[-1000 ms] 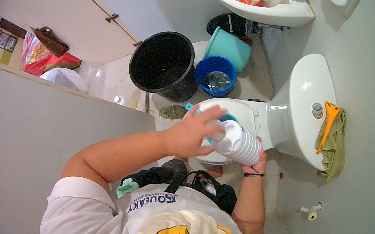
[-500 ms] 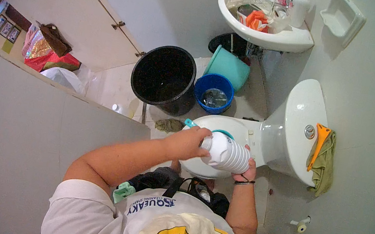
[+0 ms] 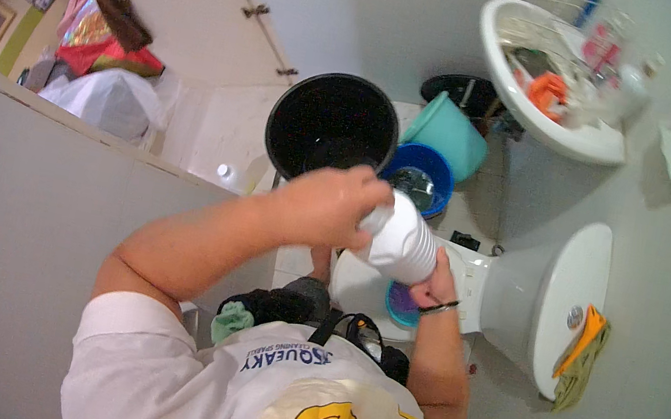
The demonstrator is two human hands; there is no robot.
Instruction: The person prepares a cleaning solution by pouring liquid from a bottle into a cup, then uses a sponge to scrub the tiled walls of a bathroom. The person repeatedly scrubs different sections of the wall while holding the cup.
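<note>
Over the toilet's white lid (image 3: 353, 286) I hold a white plastic bottle (image 3: 403, 247) with ribbed sides, tilted sideways. My right hand (image 3: 436, 283) grips its bottom end. My left hand (image 3: 332, 202) is curled round the neck end, slightly blurred, and its fingers hide the cap. Below the bottle, a small teal-rimmed tub with purple inside (image 3: 403, 304) rests on the lid, partly covered by the bottle and my right hand.
Beyond the toilet stand a large black bucket (image 3: 327, 132), a blue pail (image 3: 439, 181) with water and a tilted teal bucket (image 3: 463, 147). A cluttered washbasin (image 3: 584, 146) hangs at the far right. An orange scraper (image 3: 583, 341) and green cloth (image 3: 580, 374) lie on the tank (image 3: 558, 294).
My view has swung left, so the room sits further right. Both hands still hold the bottle, its neck end now raised further, and more of the tub with purple inside shows beneath.
</note>
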